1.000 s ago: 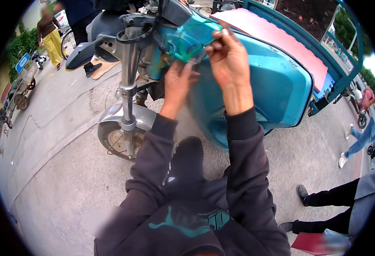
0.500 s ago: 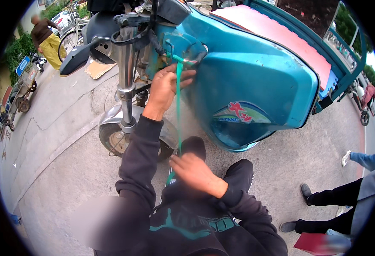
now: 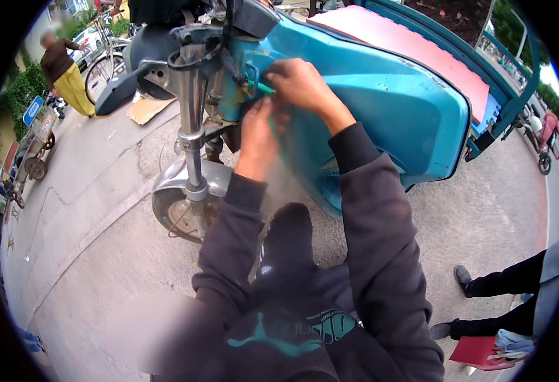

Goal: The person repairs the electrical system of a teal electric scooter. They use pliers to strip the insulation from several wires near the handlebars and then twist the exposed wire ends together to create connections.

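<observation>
Green tape [image 3: 263,87] is wound round a wire that sticks out of the opening in the turquoise front panel [image 3: 387,108] of a cargo tricycle. My right hand [image 3: 305,92] pinches the tape at the wire from above, fingers bent. Just below, my left hand [image 3: 257,137] is closed with its fingertips at the underside of the same wire; they are blurred and partly covered. A faint, smeared green strip trails down beside the left hand. The metal front fork [image 3: 192,121] stands left of my hands, above the front wheel [image 3: 176,210].
A black handlebar part [image 3: 123,86] juts out left of the fork. Behind the panel lies a cargo bed with a pink board [image 3: 413,54]. A bystander's dark-trousered legs [image 3: 508,277] and a red folder [image 3: 480,353] are at right. Cardboard [image 3: 147,109] lies on the ground.
My right hand has risen from knee height to the wire, where it now meets my left hand. The green strip no longer hangs stretched between them. My left hand has dropped slightly.
</observation>
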### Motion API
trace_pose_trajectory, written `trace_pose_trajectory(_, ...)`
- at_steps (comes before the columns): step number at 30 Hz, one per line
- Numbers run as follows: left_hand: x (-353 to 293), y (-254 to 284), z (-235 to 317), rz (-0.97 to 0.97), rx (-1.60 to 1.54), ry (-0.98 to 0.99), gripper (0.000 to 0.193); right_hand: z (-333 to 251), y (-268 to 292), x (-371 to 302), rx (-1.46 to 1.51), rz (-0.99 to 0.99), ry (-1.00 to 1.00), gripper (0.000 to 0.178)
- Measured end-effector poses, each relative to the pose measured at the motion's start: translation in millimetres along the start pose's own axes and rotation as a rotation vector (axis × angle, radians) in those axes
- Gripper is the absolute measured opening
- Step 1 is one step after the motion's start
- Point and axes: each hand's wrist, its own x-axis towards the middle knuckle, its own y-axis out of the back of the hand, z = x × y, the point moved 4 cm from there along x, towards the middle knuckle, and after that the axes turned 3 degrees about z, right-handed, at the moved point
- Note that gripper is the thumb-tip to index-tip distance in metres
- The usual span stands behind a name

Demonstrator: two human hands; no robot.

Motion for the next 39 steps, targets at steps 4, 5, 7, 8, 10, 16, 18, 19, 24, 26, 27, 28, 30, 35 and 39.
trace_pose_trajectory(4,-5,-4,-4,0.136,-0.089,0.112,0.027,4,-10,18,-0.087,-0.283,-0.066,0.032)
trace_pose_trajectory(5,-2,-2,-5,0.164,-0.047,0.105,0.028,7,-8,20,-0.015,-0.349,-0.046,0.034)
trace_pose_trajectory(7,2,4,-9,0.191,0.004,0.076,0.029,3,-6,23,0.067,-0.477,-0.018,0.036)
trace_pose_trajectory(8,-1,10,-17,0.189,0.014,0.062,0.030,2,-5,23,0.078,-0.538,-0.020,0.036)
trace_pose_trajectory(10,2,15,-17,0.205,-0.003,0.047,0.030,-9,-9,21,0.118,-0.654,-0.023,0.037)
trace_pose_trajectory(16,10,19,-24,0.152,-0.113,0.008,0.028,-8,-16,30,-0.093,-0.701,0.091,0.029)
trace_pose_trajectory(18,-3,36,-31,0.201,-0.052,0.021,0.032,-3,-11,29,-0.156,-0.667,0.105,0.026)
trace_pose_trajectory(19,-8,41,-34,0.214,-0.026,0.021,0.034,-5,-4,28,-0.062,-0.666,0.194,0.022)
trace_pose_trajectory(24,-30,28,-18,0.293,0.378,-0.370,0.036,-12,-12,14,-0.421,-0.501,0.290,0.017)
trace_pose_trajectory(26,-34,5,-4,0.223,0.272,-0.353,0.032,-28,-13,4,-0.530,-0.480,0.354,0.015)
trace_pose_trajectory(27,-25,-6,-1,0.164,0.188,-0.343,0.030,-30,-13,4,-0.606,-0.420,0.450,0.010)
trace_pose_trajectory(28,-19,-15,0,0.104,0.102,-0.328,0.028,-26,-10,2,-0.647,-0.387,0.451,0.010)
trace_pose_trajectory(30,-16,-27,0,0.135,0.135,-0.262,0.028,-20,1,1,-0.731,-0.309,0.458,0.009)
trace_pose_trajectory(35,-10,-19,-5,0.132,0.134,-0.264,0.025,-35,15,5,-0.944,-0.198,0.504,0.009)
trace_pose_trajectory(39,-14,-14,4,0.134,0.181,-0.255,0.025,-34,52,16,-0.767,-0.086,0.531,0.018)
